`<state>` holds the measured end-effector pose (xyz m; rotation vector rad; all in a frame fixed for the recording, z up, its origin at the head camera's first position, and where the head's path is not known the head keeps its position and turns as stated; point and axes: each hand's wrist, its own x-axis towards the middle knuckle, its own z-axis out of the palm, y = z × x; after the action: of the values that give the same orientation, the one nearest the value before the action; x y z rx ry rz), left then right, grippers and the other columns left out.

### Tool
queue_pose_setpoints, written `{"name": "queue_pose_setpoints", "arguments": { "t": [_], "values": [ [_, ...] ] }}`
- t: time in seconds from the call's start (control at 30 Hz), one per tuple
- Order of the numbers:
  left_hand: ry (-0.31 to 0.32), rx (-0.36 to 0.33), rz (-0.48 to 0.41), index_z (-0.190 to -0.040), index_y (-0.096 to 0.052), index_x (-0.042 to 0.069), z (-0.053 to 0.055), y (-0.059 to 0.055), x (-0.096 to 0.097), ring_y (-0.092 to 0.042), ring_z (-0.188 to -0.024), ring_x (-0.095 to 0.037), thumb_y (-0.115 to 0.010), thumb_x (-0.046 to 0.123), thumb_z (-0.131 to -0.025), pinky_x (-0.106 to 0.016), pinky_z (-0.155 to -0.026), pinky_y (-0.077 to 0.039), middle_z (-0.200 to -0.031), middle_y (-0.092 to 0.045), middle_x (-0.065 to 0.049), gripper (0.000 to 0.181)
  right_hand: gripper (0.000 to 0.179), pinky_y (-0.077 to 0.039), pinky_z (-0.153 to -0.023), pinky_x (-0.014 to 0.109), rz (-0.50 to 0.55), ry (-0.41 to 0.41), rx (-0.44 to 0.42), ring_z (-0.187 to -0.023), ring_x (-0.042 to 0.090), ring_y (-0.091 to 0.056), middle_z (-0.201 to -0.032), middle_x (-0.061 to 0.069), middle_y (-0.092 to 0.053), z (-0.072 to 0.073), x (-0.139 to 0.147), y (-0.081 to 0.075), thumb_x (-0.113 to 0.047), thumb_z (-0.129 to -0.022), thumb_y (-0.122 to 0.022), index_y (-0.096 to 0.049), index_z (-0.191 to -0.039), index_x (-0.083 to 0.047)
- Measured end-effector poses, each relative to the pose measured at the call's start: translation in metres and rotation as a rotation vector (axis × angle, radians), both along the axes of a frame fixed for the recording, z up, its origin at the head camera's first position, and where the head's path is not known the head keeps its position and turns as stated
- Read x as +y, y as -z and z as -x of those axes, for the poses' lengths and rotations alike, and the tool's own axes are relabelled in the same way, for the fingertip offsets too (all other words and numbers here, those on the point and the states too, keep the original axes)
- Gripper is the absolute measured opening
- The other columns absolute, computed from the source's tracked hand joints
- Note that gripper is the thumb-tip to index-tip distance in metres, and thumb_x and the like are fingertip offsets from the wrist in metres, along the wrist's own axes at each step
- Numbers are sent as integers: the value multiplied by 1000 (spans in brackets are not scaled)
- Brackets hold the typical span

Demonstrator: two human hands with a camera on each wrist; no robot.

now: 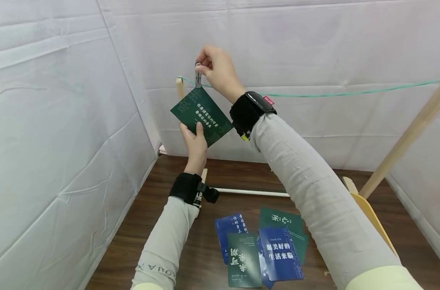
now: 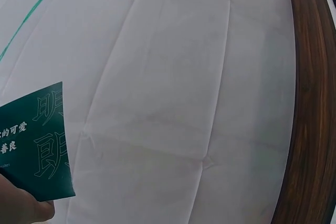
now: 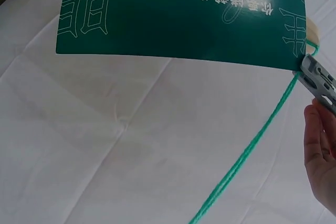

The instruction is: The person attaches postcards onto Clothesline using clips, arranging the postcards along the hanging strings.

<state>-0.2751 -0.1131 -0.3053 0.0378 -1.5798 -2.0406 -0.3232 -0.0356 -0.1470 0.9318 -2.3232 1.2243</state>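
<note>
A dark green card [image 1: 201, 114] with white lettering hangs tilted in the air, one corner up. My left hand [image 1: 196, 147] holds its lower edge, thumb over the printed face. Above it, my right hand [image 1: 220, 70] pinches a grey metal clothespin [image 1: 198, 76], whose lower end meets the card's top corner. In the right wrist view the clothespin [image 3: 317, 80] sits at that corner, right where the green string [image 3: 247, 156] passes. Whether it bites both card and string I cannot tell. The left wrist view shows the card [image 2: 39, 145] with my left thumb at its lower edge.
Green string [image 1: 314, 96] runs between a left wooden post [image 1: 180, 86] and a right one [image 1: 404, 139]. Several green and blue cards [image 1: 245, 259] lie overlapping on the brown table [image 1: 151, 225]. A white bar [image 1: 252, 192] crosses behind them; a yellow container [image 1: 373, 219] is partly hidden by my right arm.
</note>
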Motion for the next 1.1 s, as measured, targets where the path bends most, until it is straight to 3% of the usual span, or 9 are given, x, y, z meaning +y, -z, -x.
{"name": "queue_pose_setpoints", "arguments": {
  "t": [0.33, 0.77, 1.1],
  "values": [
    [14, -20, -14, -143, -16, 13, 3, 3, 0, -28, -137, -18, -35, 14, -103, -32, -114, -24, -145, -28, -9, 45, 22, -45, -78, 22, -150, 15, -53, -88, 17, -56, -103, 13, -62, 4, 2, -1, -11, -94, -55, -60, -111, 2],
    [25, -15, -16, -143, -16, 12, 2, 11, 3, -25, -139, -18, -36, 12, -102, -33, -115, -23, -147, -26, -9, 45, 26, -46, -85, 28, -211, -33, -140, -100, 26, -59, -111, 19, -61, 5, 7, 7, -11, -96, -52, -57, -117, 4],
    [16, -32, -49, -144, -14, 12, 2, 16, 4, -25, -139, -20, -36, 11, -102, -34, -115, -23, -147, -26, -10, 48, 30, -45, -87, 29, -303, -31, -206, -104, 24, -57, -116, 17, -60, 4, 5, 8, -14, -98, -49, -53, -124, 1]
  ]
}}
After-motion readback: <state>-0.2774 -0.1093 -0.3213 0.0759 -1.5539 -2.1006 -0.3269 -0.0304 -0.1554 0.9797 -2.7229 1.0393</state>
